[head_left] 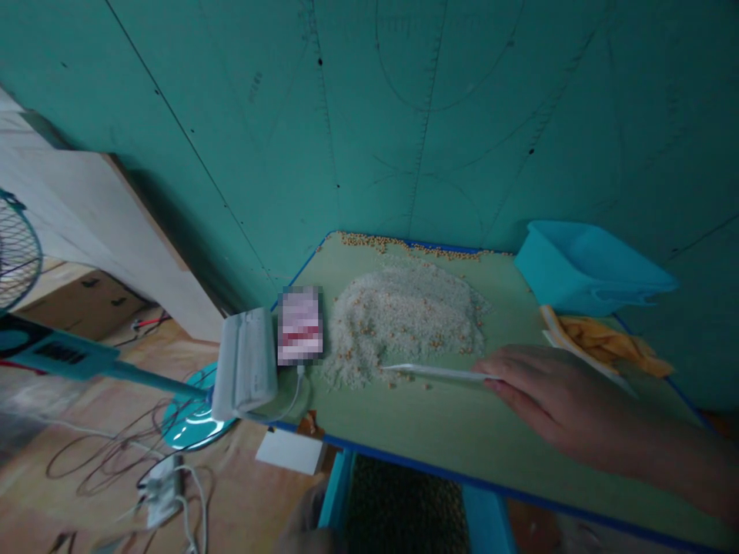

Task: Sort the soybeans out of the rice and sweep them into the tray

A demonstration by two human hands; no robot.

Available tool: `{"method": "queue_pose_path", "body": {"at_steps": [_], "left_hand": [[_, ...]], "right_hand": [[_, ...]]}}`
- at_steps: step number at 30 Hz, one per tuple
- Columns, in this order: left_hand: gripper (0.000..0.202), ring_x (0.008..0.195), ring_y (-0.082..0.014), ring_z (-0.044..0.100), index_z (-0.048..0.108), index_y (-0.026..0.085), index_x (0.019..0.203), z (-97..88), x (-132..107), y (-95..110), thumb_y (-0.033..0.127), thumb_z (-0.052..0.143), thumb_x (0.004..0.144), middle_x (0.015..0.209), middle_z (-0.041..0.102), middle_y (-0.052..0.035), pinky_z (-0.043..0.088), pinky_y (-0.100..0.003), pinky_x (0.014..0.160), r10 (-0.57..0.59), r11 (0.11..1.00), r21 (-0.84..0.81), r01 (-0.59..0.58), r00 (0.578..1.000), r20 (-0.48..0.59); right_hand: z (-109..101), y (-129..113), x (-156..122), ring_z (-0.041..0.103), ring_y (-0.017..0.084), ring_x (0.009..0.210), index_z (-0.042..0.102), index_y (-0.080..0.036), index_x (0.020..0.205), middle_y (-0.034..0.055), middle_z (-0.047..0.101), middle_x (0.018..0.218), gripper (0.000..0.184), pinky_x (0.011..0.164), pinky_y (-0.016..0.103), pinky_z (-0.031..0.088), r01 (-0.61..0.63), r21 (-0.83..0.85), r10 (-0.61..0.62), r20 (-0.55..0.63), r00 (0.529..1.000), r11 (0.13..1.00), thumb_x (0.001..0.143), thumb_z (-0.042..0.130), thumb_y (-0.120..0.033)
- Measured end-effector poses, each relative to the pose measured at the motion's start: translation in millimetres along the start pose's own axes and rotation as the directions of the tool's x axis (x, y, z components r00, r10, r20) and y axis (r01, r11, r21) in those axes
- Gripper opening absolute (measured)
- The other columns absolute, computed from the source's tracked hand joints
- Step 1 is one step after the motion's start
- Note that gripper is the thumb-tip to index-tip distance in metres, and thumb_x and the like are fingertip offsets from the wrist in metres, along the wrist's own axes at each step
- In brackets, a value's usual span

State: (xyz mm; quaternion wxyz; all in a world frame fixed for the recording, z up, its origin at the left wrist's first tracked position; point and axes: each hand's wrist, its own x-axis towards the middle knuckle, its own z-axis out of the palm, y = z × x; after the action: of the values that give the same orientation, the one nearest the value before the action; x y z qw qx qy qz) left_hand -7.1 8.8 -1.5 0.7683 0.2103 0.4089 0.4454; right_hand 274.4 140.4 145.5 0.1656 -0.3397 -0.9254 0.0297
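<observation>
My right hand (548, 396) rests on the green table (439, 438) with its fingers closed round a thin white stick (433, 372). The stick's tip points left into the edge of a pile of white rice (404, 315) mixed with yellow grains. A row of yellow grains (404, 245) lies along the table's far edge by the teal wall. My left hand is not in view.
A phone (299, 325) with a cable lies left of the pile, next to a white power bank (247, 362). At the far right stand a blue tub (583, 265) and an orange cloth (606, 342). A fan (69, 354) and wires are on the floor to the left.
</observation>
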Motion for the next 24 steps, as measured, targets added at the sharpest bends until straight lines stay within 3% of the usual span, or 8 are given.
{"method": "queue_pose_path", "body": {"at_steps": [3,9,15,19,24], "left_hand": [[0.047,0.091,-0.0331,0.063,0.076,0.020,0.081,0.3,1,-1,0.006,0.057,0.040,0.082,0.076,-0.0035,0.045,-0.040,0.082,0.021,1.000,-0.008,-0.021,1.000,0.005],[0.048,0.085,-0.0331,0.066,0.075,0.020,0.084,2.2,2,-1,0.008,0.059,0.041,0.073,0.076,-0.0035,0.047,-0.041,0.078,0.010,0.999,-0.040,-0.009,0.999,0.038],[0.047,0.088,-0.0340,0.064,0.074,0.017,0.087,9.0,0,2,0.007,0.059,0.043,0.081,0.076,-0.0056,0.047,-0.040,0.076,0.001,1.000,-0.021,-0.002,0.999,-0.052],[0.048,0.091,-0.0335,0.063,0.072,0.017,0.093,19.5,-3,7,0.009,0.059,0.048,0.087,0.075,-0.0061,0.045,-0.041,0.080,0.007,0.996,-0.087,-0.011,0.999,-0.046],[0.049,0.087,-0.0335,0.065,0.073,0.019,0.091,13.1,-3,2,0.009,0.060,0.045,0.082,0.076,-0.0051,0.046,-0.042,0.079,-0.004,0.998,-0.056,0.000,0.998,-0.069]], "right_hand": [[-1,3,1,0.061,0.016,0.080,0.059,-0.019,0.095,0.0041,0.066,0.086,0.021,0.069,0.030,0.048,0.005,-0.021,-0.005,-0.013,1.000,1.000,0.088,0.039,-0.017],[-6,7,0,0.061,0.017,0.082,0.060,-0.019,0.095,0.0045,0.066,0.087,0.022,0.072,0.031,0.048,0.009,-0.049,-0.010,-0.019,1.000,0.999,0.088,0.039,-0.018],[-8,10,-8,0.061,0.017,0.082,0.059,-0.018,0.094,0.0051,0.066,0.087,0.020,0.071,0.031,0.048,-0.006,-0.074,0.005,-0.012,1.000,0.997,0.089,0.040,-0.018],[-7,11,-8,0.061,0.017,0.080,0.060,-0.018,0.093,0.0052,0.066,0.085,0.022,0.070,0.032,0.048,0.033,-0.074,-0.031,0.027,0.999,0.997,0.089,0.038,-0.017],[-6,11,-13,0.060,0.018,0.083,0.059,-0.019,0.095,0.0049,0.066,0.087,0.021,0.073,0.033,0.048,0.015,-0.056,-0.014,0.026,1.000,0.998,0.088,0.040,-0.018]]}}
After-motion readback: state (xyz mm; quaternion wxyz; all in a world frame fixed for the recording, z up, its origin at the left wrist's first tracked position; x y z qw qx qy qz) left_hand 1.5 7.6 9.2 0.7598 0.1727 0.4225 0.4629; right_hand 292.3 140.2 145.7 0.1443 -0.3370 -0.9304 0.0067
